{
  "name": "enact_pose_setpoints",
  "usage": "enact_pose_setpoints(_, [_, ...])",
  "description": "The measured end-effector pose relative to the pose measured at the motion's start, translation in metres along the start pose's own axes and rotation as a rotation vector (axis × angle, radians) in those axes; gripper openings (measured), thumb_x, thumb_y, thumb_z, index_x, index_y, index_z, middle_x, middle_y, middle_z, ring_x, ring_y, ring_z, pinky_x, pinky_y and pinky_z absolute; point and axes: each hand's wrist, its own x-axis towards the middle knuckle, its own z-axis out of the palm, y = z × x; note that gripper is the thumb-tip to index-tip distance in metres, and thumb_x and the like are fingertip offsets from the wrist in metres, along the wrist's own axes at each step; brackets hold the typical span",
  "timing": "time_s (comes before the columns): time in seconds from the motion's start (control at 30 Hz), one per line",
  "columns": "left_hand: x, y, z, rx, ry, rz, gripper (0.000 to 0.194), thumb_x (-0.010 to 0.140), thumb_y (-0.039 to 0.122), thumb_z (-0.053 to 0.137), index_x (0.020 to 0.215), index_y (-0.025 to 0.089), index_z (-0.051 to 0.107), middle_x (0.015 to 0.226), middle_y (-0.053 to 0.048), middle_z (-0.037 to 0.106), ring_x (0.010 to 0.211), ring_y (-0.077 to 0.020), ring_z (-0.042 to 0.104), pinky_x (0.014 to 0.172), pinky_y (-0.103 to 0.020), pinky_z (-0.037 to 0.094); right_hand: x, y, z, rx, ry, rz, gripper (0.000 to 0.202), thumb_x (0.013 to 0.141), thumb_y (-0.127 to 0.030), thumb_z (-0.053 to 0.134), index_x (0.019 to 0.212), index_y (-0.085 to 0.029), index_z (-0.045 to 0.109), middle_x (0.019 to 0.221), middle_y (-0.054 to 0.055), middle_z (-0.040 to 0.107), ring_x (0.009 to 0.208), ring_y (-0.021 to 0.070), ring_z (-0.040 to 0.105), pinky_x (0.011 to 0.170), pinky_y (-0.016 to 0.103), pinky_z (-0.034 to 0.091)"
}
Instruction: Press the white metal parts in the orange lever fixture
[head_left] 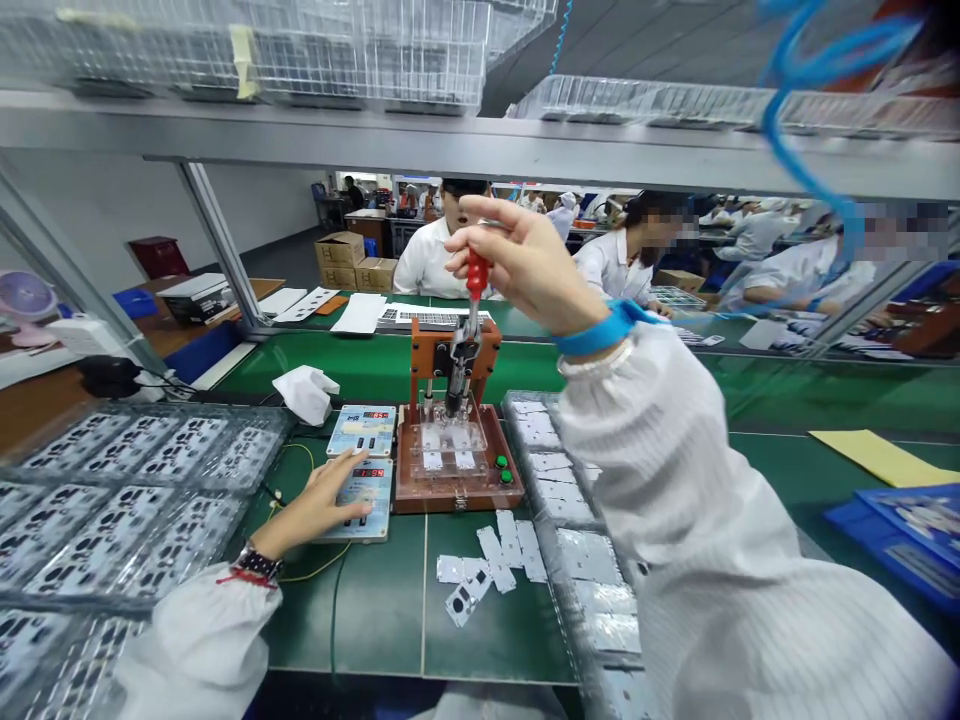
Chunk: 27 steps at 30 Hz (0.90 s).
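My right hand (525,255) is raised above the bench with its fingers curled round the red lever handle (476,278) of a toggle-clamp press. The lever stands upright over an orange-brown test fixture (459,490), whose clear plates hold two small white pieces. Two green buttons sit on the fixture's right side. My left hand (326,505) is spread over two light-blue meter boxes with red digital displays, the rear box (352,425) and the front box (380,512). Its fingertips appear to rest on them, and nothing is in its grip. Several small white boards (491,550) lie loose before the fixture.
Clear trays (172,465) of patterned boards lie at left. Another clear tray (585,555) of white boards runs beneath my right sleeve. A crumpled white cloth (306,392) lies behind the meters. Overhead is a metal shelf (375,140); a blue coiled cord (795,150) hangs at right. Co-workers sit opposite.
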Motion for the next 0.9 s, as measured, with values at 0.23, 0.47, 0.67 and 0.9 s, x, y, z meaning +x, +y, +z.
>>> enact_pose_setpoints(0.23, [0.014, 0.008, -0.007, 0.098, -0.11, 0.068, 0.098, 0.071, 0.056, 0.068, 0.148, 0.025, 0.019, 0.154, -0.014, 0.017, 0.141, -0.036, 0.009, 0.109, -0.055, 0.017, -0.1, 0.007, 0.019, -0.326, -0.233, -0.35, 0.021, 0.089, -0.016, 0.047, 0.1, -0.019, 0.065, 0.105, 0.005, 0.064, 0.115, 0.0202, 0.055, 0.099, 0.042, 0.046])
enact_pose_setpoints(0.47, [0.029, 0.0, -0.001, 0.221, -0.149, 0.094, 0.103, 0.063, 0.057, 0.071, 0.148, 0.026, 0.021, 0.152, -0.013, 0.022, 0.141, -0.0375, 0.011, 0.108, -0.058, 0.014, -0.127, 0.061, 0.04, -0.719, -0.159, -0.547, 0.032, 0.086, -0.006, 0.035, 0.101, -0.019, 0.061, 0.101, 0.008, 0.06, 0.132, 0.0196, 0.038, 0.113, 0.05, 0.026])
enact_pose_setpoints(0.67, [0.03, -0.024, 0.006, 0.232, -0.099, 0.093, 0.109, 0.059, 0.065, 0.069, 0.148, 0.025, 0.021, 0.152, -0.013, 0.023, 0.14, -0.0389, 0.012, 0.107, -0.056, 0.019, -0.151, 0.088, 0.013, -0.783, 0.159, -0.368, 0.045, 0.086, -0.007, 0.034, 0.128, -0.02, 0.047, 0.137, 0.012, 0.044, 0.133, 0.02, 0.036, 0.109, 0.044, 0.034])
enact_pose_setpoints(0.9, [0.027, -0.054, 0.011, 0.22, -0.065, 0.067, 0.106, 0.06, 0.067, 0.067, 0.148, 0.027, 0.023, 0.153, -0.009, 0.022, 0.14, -0.0396, 0.012, 0.107, -0.053, 0.022, -0.157, 0.168, -0.129, -1.097, 0.112, 0.45, 0.025, 0.086, -0.006, 0.044, 0.099, -0.012, 0.064, 0.105, 0.012, 0.064, 0.105, 0.0214, 0.058, 0.097, 0.042, 0.045])
